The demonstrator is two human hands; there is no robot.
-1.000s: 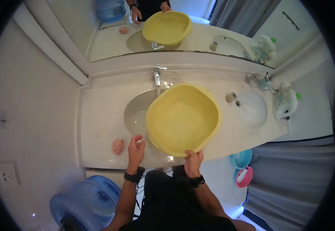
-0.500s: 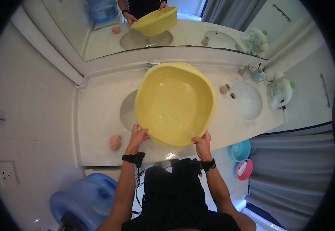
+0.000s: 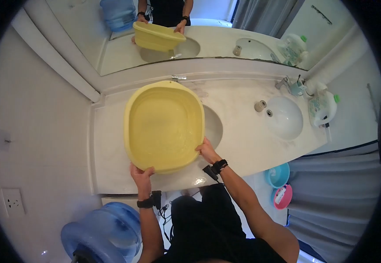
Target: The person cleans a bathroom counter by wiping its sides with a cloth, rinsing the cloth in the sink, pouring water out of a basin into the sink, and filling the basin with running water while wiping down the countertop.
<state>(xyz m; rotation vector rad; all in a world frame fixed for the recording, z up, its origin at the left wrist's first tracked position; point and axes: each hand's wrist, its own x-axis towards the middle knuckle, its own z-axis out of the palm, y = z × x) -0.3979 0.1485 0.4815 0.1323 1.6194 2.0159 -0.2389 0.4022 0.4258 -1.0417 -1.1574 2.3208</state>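
Note:
A large yellow wash basin (image 3: 164,125) is held by its near rim in both my hands, over the left part of the counter. My left hand (image 3: 142,176) is closed on the near-left edge, thumb on the rim. At the near-right corner my right hand (image 3: 208,151) grips the rim. Inside the basin there is a wet-looking sheen; I cannot tell how much water it holds. It covers most of the left sink (image 3: 213,127), whose right side shows. In the mirror the basin (image 3: 157,38) appears tilted. Whether its base touches the counter is hidden.
A faucet (image 3: 178,78) stands behind the basin. To the right are a second sink (image 3: 284,118), a small beige cup-like object (image 3: 260,105) and a green-capped jug (image 3: 323,107). Blue water bottles (image 3: 107,232) stand lower left; a teal bucket (image 3: 278,174) and pink basin (image 3: 283,197) lower right.
Both hands have carried the yellow basin to the left, uncovering the right side of the left sink. The pink scrubber on the counter is now hidden from direct view.

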